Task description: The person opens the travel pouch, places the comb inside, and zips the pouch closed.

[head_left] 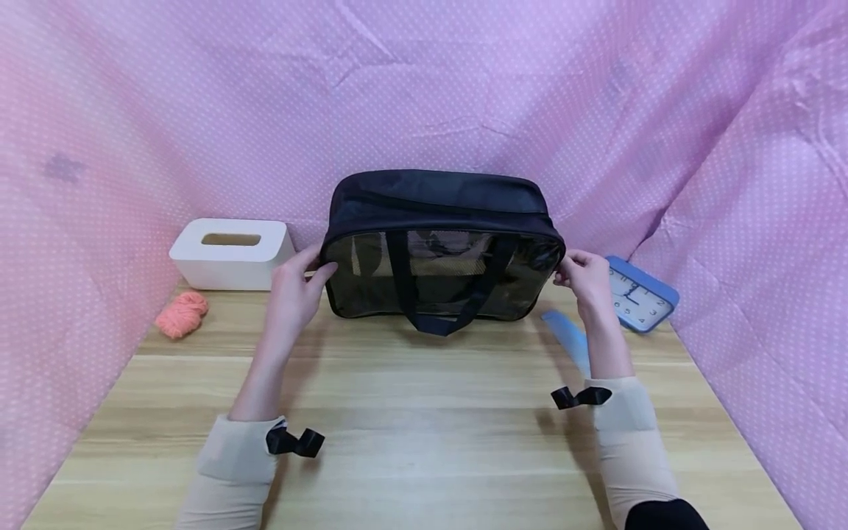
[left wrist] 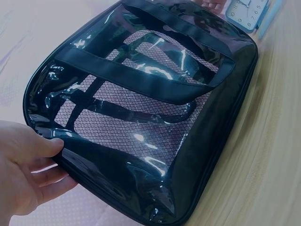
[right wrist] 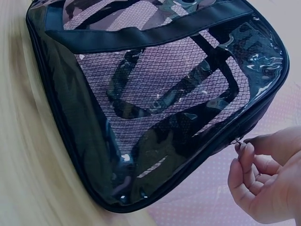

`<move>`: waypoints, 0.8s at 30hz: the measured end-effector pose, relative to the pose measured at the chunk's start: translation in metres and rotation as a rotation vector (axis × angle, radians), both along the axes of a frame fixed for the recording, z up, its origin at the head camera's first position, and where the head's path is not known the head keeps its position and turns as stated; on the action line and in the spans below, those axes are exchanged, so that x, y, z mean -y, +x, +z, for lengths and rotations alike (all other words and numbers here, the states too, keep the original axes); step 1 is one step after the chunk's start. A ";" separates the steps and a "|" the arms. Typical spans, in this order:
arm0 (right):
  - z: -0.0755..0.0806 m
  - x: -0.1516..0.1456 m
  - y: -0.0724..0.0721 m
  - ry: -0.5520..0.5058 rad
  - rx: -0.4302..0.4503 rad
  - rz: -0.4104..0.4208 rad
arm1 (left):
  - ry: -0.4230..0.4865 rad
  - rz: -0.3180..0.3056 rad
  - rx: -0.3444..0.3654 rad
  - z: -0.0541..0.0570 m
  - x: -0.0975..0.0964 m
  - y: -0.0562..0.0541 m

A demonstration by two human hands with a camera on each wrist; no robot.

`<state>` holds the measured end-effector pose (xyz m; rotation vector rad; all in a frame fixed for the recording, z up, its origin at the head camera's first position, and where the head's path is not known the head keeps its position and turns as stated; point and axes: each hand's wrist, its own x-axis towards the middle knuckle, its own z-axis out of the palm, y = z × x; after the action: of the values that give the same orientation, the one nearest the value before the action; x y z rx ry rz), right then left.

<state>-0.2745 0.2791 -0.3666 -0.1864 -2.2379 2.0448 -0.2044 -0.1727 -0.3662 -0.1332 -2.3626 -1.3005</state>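
Observation:
A black bag [head_left: 444, 197] with a see-through front panel stands upright at the back middle of the table. Its strap handle [head_left: 444, 324] hangs down over the front. At the bag's left edge, my left hand [head_left: 297, 287] grips the side, thumb on the clear front and fingers behind the piping, as the left wrist view shows. On the opposite side, my right hand [head_left: 588, 280] pinches a small zipper pull [right wrist: 240, 143] between thumb and forefinger, low on the bag's side. Through the clear panel a mesh-patterned back [left wrist: 127, 122] shows.
To the left stand a white tissue box [head_left: 228, 254] and a coral yarn ball [head_left: 182, 314]. A blue-framed clock [head_left: 640, 296] leans beyond my right hand, and a translucent blue strip [head_left: 567, 338] lies beside my right wrist. Pink dotted cloth [head_left: 437, 88] encloses the wooden table [head_left: 411, 434].

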 end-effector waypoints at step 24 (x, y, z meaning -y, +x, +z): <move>0.074 -0.018 -0.009 0.091 0.187 0.252 | 0.004 0.046 -0.030 0.000 -0.007 0.003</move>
<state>-0.2833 0.2966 -0.2928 -0.0950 -2.5803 2.1167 -0.2017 -0.1653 -0.3663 -0.0958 -2.3247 -1.2729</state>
